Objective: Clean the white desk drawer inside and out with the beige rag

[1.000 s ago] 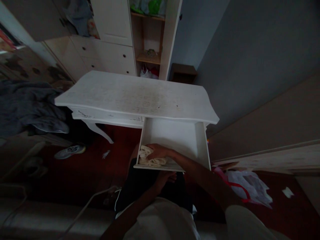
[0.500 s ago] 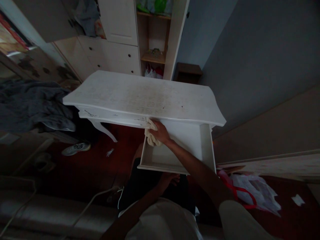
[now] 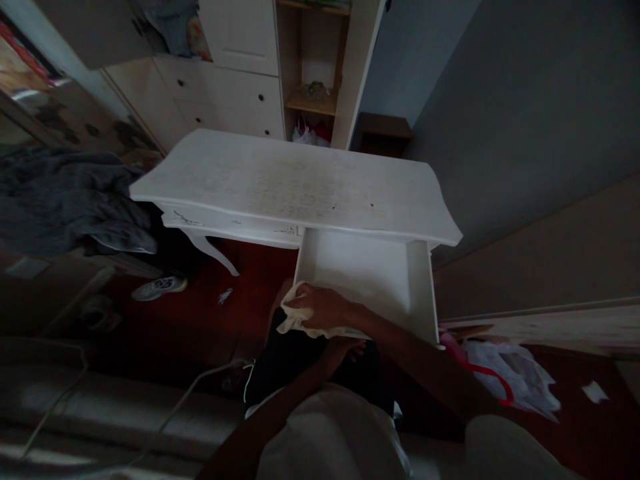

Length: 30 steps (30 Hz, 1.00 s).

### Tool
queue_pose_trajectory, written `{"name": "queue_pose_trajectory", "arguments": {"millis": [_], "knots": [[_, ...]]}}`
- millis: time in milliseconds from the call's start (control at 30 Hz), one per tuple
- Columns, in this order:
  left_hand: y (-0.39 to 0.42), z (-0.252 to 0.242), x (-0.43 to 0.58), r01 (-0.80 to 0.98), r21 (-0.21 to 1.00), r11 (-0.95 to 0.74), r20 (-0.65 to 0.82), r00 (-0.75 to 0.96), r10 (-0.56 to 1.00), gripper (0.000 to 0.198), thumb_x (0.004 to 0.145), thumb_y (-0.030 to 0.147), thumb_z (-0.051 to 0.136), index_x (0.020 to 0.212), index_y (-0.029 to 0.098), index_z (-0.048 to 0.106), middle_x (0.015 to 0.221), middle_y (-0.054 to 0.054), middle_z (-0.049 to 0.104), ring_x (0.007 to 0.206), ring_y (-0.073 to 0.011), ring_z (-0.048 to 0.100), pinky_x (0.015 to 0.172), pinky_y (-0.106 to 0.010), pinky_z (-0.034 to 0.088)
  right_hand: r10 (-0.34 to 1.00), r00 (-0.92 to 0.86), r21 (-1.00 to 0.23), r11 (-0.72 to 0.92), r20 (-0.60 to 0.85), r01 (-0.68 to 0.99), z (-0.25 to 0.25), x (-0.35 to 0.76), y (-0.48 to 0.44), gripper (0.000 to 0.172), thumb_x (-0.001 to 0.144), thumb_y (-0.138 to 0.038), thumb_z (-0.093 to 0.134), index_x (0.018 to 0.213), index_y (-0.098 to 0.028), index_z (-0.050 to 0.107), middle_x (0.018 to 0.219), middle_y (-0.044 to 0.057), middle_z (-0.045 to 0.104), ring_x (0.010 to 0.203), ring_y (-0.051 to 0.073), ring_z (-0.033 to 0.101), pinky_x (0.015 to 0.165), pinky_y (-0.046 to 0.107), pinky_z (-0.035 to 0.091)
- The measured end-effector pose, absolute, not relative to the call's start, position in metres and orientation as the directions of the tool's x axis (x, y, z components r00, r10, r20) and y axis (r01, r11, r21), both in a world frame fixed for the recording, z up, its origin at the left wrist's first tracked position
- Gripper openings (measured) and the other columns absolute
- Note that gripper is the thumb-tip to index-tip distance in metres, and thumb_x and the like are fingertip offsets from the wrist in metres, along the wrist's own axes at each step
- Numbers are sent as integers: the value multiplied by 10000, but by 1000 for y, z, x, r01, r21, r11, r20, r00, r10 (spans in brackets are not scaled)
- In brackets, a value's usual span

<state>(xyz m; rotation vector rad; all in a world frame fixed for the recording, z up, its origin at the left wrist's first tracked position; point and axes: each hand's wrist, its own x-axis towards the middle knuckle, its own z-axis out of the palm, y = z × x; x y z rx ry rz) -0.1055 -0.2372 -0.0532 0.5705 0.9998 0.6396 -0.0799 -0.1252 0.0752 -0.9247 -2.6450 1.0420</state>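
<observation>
My right hand (image 3: 325, 308) is closed around a cream cloth (image 3: 295, 320) at the front left corner of the pulled-out drawer (image 3: 421, 283). Part of the cloth hangs over the drawer's front edge, and my hand and forearm hide much of that edge. The drawer belongs to a white table (image 3: 240, 160) whose top carries brownish smudges and a few dark specks. Just below the drawer front, my left hand (image 3: 343, 352) rests over my lap, fingers loosely apart and holding nothing.
A white wardrobe (image 3: 240, 57) with open shelves stands behind the table. Dark grey fabric (image 3: 70, 200) is heaped at left, above a shoe (image 3: 160, 288) on the red floor. A plastic bag (image 3: 510, 373) lies at right by the wall. A cable (image 3: 190, 390) runs at lower left.
My right hand has brought the cloth from the drawer's back left, near the tabletop, toward me to its front left corner. My left hand stays over my lap. The view has shifted slightly.
</observation>
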Motion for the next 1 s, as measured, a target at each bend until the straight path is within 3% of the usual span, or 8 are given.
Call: {"name": "queue_pose_trajectory", "arguments": {"millis": [200, 300, 433, 633, 800, 1000], "knots": [[-236, -46, -109, -194, 707, 681, -579, 395, 713, 337, 597, 464, 721, 696, 144, 754, 752, -93, 750, 707, -209, 662, 643, -306, 469, 434, -899, -684, 638, -60, 354, 80, -66, -119, 544, 714, -204, 719, 1241, -324, 663, 1295, 22, 593, 1160, 228, 595, 976, 328, 468], [-237, -46, -109, -206, 703, 681, -585, 377, 718, 319, 603, 445, 719, 701, 143, 751, 751, -87, 748, 704, -201, 658, 659, -306, 479, 413, -904, -704, 608, -115, 367, 82, -46, -120, 540, 705, -151, 706, 1211, -336, 679, 1311, -1, 603, 1179, 220, 594, 998, 329, 451], [-241, -51, -109, -269, 704, 657, -550, 377, 745, 353, 592, 466, 756, 730, 143, 731, 811, -103, 757, 745, -215, 673, 675, -313, 492, 387, -905, -640, 652, -178, 405, 84, -7, -129, 539, 726, -135, 694, 1231, -320, 667, 1375, 41, 582, 1248, 243, 546, 1036, 380, 424], [-237, -52, -109, -226, 709, 668, -568, 377, 731, 460, 602, 548, 765, 796, 133, 725, 830, -121, 754, 795, -255, 697, 653, -317, 505, 525, -814, -608, 569, -249, 553, 83, 52, -151, 544, 719, -177, 700, 1242, -317, 659, 1385, 54, 579, 1278, 237, 523, 1065, 387, 409], [-233, -57, -107, -206, 711, 673, -594, 336, 731, 441, 502, 487, 834, 776, 154, 742, 778, -86, 757, 766, -257, 689, 629, -324, 513, 661, -689, -612, 422, -297, 669, 75, 96, -164, 583, 702, -165, 679, 1269, -296, 642, 1375, 67, 588, 1292, 241, 511, 1087, 409, 389], [-233, -59, -111, -218, 660, 719, -636, 350, 688, 428, 478, 460, 848, 745, 138, 758, 781, -108, 769, 703, -233, 691, 630, -329, 520, 694, -635, -593, 366, -340, 717, 77, 126, -168, 570, 726, -172, 683, 1289, -243, 633, 1371, 101, 589, 1279, 250, 523, 1083, 413, 395]]}}
